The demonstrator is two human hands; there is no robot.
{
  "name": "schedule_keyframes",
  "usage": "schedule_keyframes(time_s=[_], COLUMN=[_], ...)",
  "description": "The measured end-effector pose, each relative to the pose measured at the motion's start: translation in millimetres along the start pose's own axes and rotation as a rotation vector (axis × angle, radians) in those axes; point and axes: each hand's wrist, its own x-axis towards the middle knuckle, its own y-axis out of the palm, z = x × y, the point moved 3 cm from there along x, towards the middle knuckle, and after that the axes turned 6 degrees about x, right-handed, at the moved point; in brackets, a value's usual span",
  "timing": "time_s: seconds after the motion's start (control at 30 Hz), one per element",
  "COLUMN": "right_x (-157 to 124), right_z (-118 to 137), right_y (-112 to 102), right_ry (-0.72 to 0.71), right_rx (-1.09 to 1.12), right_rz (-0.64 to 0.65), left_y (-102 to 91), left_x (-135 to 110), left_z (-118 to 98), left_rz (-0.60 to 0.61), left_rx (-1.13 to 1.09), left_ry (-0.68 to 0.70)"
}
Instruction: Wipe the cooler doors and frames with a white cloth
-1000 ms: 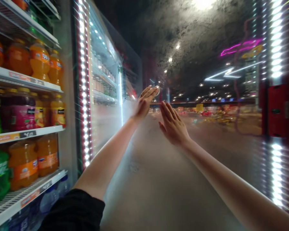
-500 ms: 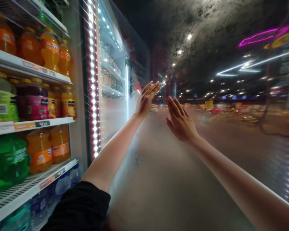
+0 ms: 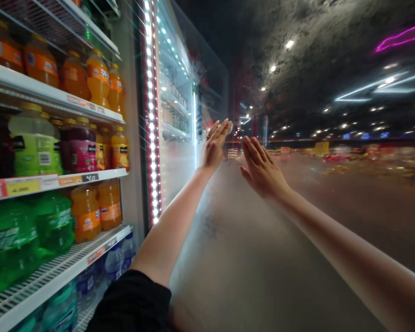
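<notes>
My left hand (image 3: 214, 145) reaches forward with its fingers stretched out, holding nothing. Close to its right is my right hand (image 3: 263, 168), flat with fingers extended and the back of the hand towards me. Both are up against, or very near, a hazy, fogged-looking glass pane (image 3: 235, 249); whether they touch it I cannot tell for certain. A black sleeve (image 3: 131, 299) covers my upper left arm. Left of my arms, an open drinks fridge holds orange soda bottles (image 3: 98, 78), a purple-labelled bottle (image 3: 83, 147) and large green bottles (image 3: 55, 221).
White wire shelves (image 3: 65, 272) with price strips stand along the left. A bright LED strip (image 3: 151, 92) runs down the fridge frame. Through or in the pane show ceiling lights (image 3: 289, 44), a magenta neon outline (image 3: 401, 37) and blurred goods (image 3: 349, 154).
The view has turned left, so the shelves and lights sit farther right and more bottles show. Both hands stay outstretched, hardly shifted in the picture.
</notes>
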Motion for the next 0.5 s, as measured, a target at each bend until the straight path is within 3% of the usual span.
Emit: schedule_keyframes(time_s=[0.13, 0.2, 0.37, 0.43, 0.5], right_x=[1.0, 2.6, 25.9, 37.6, 45.3], right_z=[7.7, 9.8, 18.6, 23.1, 26.5], right_y=[11.8, 18.0, 30.5, 33.7, 36.6], right_ry=[-0.017, -0.019, -0.046, -0.052, -0.042], right_rx=[0.015, 0.033, 0.094, 0.105, 0.106], right_rz=[0.02, 0.03, 0.029, 0.015, 0.006], left_y=[-6.5, -12.4, -15.7, -13.1, -11.7], left_x=[-31.9, -44.2, -22.5, -15.2, -23.1], left_z=[-9.0, -2.8, 37.5, 44.4, 43.4], left_rz=[0.091, 0.094, -0.014, -0.013, 0.012], left_rx=[0.051, 0.033, 0.029, 0.068, 0.108], left_ry=[0.047, 0.053, -0.078, -0.083, -0.061])
